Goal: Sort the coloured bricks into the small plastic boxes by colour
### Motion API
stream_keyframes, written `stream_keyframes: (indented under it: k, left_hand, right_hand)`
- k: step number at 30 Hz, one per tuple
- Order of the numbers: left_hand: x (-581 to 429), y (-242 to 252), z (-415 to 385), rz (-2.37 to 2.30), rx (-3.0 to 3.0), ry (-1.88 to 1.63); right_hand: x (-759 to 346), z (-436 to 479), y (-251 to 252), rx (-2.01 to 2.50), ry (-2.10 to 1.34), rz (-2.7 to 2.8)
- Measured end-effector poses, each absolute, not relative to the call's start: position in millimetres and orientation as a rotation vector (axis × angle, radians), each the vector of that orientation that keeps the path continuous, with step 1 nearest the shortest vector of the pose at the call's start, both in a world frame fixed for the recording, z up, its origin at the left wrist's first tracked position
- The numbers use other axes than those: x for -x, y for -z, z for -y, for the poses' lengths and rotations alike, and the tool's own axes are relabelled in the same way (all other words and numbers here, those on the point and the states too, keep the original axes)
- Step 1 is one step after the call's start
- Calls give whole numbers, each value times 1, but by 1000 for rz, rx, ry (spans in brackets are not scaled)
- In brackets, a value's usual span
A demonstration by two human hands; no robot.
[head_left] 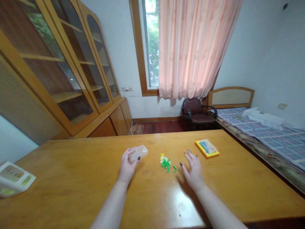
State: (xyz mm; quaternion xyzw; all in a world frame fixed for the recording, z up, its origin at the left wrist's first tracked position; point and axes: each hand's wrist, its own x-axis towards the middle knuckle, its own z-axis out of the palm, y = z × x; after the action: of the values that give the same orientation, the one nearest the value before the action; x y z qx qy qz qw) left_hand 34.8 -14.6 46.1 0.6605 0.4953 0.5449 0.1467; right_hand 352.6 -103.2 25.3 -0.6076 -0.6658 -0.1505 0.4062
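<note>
My left hand is closed around a translucent plastic box, held just over the table left of a heap of small pieces. The heap has green, white and yellow bits, too small to name exactly. A few green pieces lie apart on its right side. Over the table to the right of the heap, my right hand has its fingers spread and nothing in them. A yellow-orange flat box with a clear, blue-printed packet on top lies beyond my right hand.
The wooden table reaches across the view. At its left edge stands a white box-like object. Behind are a glass-door cabinet, a dark red armchair and a pink curtain. A bed stands on the right.
</note>
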Motion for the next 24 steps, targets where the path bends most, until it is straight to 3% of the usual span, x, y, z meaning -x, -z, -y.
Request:
stream_keyframes:
  k: [7,12,16,24]
  left_hand:
    - [39,-17,-9,-1665,-2151,-1077]
    - [38,-6,-7,-1845,-2226,-794]
    - [33,-15,-3,-1930,-2154,-989]
    - [-21,-52,31,-1657,-1701,-1857]
  right_hand:
    - [-475,73,-28,2388,495,1312]
    - [-495,69,-16,2500,344,1520]
    - [-495,63,-12,2505,380,1412]
    - [-497,44,-33,2317,211,1513]
